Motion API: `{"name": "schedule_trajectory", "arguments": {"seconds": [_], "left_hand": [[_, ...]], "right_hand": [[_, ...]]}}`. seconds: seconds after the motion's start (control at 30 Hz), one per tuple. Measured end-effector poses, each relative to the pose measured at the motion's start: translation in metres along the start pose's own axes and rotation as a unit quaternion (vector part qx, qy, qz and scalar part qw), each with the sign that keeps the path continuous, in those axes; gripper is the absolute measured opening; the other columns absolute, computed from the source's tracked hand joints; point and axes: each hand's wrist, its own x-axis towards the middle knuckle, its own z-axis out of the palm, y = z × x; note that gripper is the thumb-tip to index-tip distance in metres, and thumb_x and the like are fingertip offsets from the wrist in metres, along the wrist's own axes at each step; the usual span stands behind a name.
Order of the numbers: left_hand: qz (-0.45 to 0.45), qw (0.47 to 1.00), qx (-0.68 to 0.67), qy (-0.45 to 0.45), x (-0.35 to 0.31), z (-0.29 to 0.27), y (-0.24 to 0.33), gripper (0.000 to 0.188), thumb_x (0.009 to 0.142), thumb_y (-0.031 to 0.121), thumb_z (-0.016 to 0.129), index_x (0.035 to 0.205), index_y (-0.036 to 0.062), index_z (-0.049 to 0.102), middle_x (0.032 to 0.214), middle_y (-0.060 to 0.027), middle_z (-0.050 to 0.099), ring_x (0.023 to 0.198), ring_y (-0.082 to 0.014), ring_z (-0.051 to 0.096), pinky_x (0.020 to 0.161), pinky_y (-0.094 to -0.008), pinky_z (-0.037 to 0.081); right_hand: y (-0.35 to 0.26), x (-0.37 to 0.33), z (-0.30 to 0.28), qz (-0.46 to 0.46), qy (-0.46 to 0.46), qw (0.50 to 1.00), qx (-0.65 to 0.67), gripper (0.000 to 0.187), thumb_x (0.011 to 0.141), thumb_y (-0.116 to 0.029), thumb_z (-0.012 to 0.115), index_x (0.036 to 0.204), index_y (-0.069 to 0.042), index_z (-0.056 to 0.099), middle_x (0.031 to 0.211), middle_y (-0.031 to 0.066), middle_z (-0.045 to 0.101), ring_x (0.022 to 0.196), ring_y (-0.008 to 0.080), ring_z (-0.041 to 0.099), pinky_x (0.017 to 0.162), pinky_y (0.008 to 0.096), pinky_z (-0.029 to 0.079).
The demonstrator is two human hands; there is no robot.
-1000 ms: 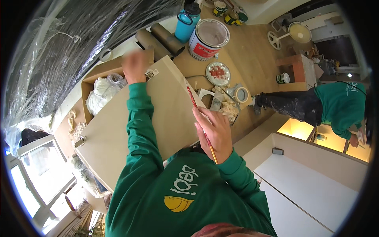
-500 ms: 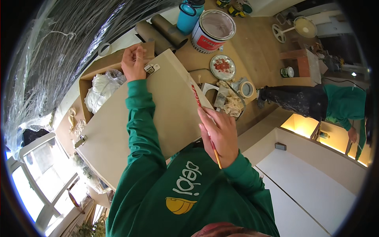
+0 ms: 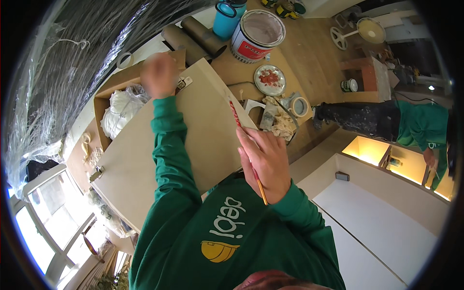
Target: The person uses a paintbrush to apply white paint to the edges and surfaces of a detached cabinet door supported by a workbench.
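The right hand (image 3: 266, 164) is grasping a paintbrush (image 3: 235, 113) slanting forward-left over a cabinet door (image 3: 208, 135) near plastic sheeting (image 3: 58, 87); left hand (image 3: 159, 75) blurring, grip unclear.

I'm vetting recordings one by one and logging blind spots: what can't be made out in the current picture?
In the head view:
- Left hand: blurred; can't tell whether it holds anything.
- Thin stick: its middle is hidden by the fingers of the right hand.
- Cardboard box: partly hidden by the panel.
- Blue bottle: top cut off by the upper edge.
- Co-worker: head lost at the dark rim.
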Motion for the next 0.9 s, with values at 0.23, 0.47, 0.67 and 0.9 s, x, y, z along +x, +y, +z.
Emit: {"name": "schedule_trajectory", "arguments": {"seconds": [0.23,0.47,0.67,0.9], "left_hand": [[0.005,1.000,0.001,0.000,0.000,0.000,0.000,0.034,0.097,0.028,0.065,0.113,-0.0022,0.062,0.096,-0.0081,0.071,0.081,-0.0109,0.063,0.068,-0.0230,0.047],[0.002,1.000,0.009,-0.002,0.001,-0.001,0.000,0.033,0.097,0.027,0.064,0.113,-0.0015,0.062,0.097,-0.0084,0.071,0.083,-0.0120,0.064,0.068,-0.0236,0.048],[0.038,0.998,0.040,0.003,0.004,0.000,-0.003,0.027,0.097,0.021,0.064,0.108,-0.0041,0.063,0.091,-0.0099,0.070,0.079,-0.0143,0.066,0.068,-0.0271,0.055],[0.025,0.999,0.025,0.007,0.004,-0.001,-0.005,0.028,0.097,0.022,0.064,0.108,-0.0029,0.064,0.091,-0.0081,0.071,0.078,-0.0122,0.064,0.069,-0.0252,0.051]], "right_hand": [[-0.006,-0.006,-0.013,0.004,0.008,1.000,-0.001,0.040,0.086,-0.007,0.065,0.125,0.000,0.059,0.115,0.0092,0.060,0.101,0.0253,0.056,0.084,0.0385,0.040],[-0.005,-0.004,-0.011,0.014,-0.011,1.000,-0.008,0.039,0.086,-0.007,0.064,0.123,0.001,0.059,0.112,0.0085,0.061,0.099,0.0251,0.056,0.083,0.0385,0.040],[-0.008,-0.009,-0.017,0.005,0.026,1.000,0.002,0.039,0.086,-0.007,0.064,0.124,0.002,0.058,0.111,0.0086,0.061,0.097,0.0252,0.056,0.082,0.0383,0.039],[-0.005,-0.011,-0.015,0.014,0.003,1.000,-0.011,0.038,0.085,-0.007,0.065,0.122,0.002,0.059,0.111,0.0085,0.061,0.097,0.0247,0.056,0.083,0.0385,0.039]]}}
